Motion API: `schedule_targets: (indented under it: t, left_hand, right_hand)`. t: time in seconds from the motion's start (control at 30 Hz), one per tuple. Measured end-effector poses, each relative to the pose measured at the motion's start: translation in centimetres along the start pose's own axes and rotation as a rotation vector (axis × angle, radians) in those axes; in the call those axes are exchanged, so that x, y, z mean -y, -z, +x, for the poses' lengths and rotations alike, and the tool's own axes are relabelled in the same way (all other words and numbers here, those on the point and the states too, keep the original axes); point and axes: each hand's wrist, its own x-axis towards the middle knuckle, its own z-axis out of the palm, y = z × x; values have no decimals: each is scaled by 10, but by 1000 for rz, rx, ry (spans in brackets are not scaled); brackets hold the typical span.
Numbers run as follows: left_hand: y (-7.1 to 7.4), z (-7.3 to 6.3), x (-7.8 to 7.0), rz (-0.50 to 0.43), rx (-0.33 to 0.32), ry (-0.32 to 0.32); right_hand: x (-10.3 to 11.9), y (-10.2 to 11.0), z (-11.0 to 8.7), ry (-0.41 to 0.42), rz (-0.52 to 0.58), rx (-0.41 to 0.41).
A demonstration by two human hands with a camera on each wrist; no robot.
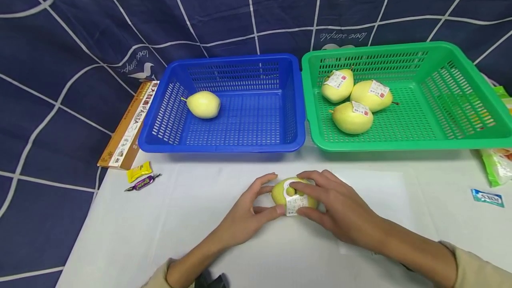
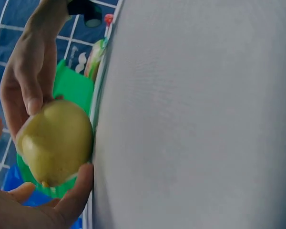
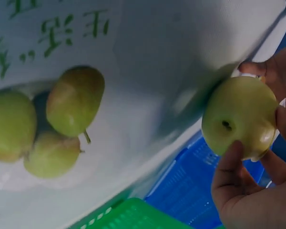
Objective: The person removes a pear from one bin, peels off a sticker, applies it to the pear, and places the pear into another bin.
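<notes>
A yellow-green pear (image 1: 278, 195) with a white label (image 1: 294, 205) on its upper side is between my two hands over the near part of the table. My left hand (image 1: 244, 214) holds its left end, the thumb at the label's lower edge. From the right, my right hand (image 1: 344, 203) grips the pear, with fingers across its top and the thumb at its near side. The left wrist view shows the pear's bare stem end (image 2: 57, 143). In the right wrist view the pear (image 3: 240, 114) shows a dark hollow, with fingertips around it.
A blue basket (image 1: 222, 149) with one unlabelled pear (image 1: 204, 105) stands left of a green basket (image 1: 412, 146) with three labelled pears (image 1: 353, 118). Pasta box (image 1: 130, 126) and candies (image 1: 139, 171) lie left; a blue packet (image 1: 487, 198) right. A white sheet (image 1: 372, 190) lies beneath my right hand.
</notes>
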Motion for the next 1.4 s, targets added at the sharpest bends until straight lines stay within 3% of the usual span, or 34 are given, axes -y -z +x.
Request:
schedule_targets:
  t: [0.27,0.43,0.6,0.7,0.87,1.13,1.27,1.4]
  left_hand:
    - [-13,5,0,168,-77,-208]
    - [-18,6,-2,234,-134,-258]
    - [-19,5,-3,279,-142,-317]
    - [-18,8,-4,210,-127,-308]
    - [-17,11,-6,75,-103,-234]
    - [-17,16,-8,95,-172,-129]
    - [-16,17,-6,35,-146,-133]
    - [-16,16,-5,19,-140,-174]
  right_hand:
    - [-2,-2,-3,-24,74,-42]
    - [-4,-2,-4,-91,216,-58]
    - [-6,-3,-5,-123,338,-75]
    - [-6,-2,-3,-168,403,-49]
    - [-6,0,0,-276,542,29]
    - [-8,0,3,-265,582,88]
    - [-11,0,6,-321,686,104]
    - [-12,1,9,-442,884,159]
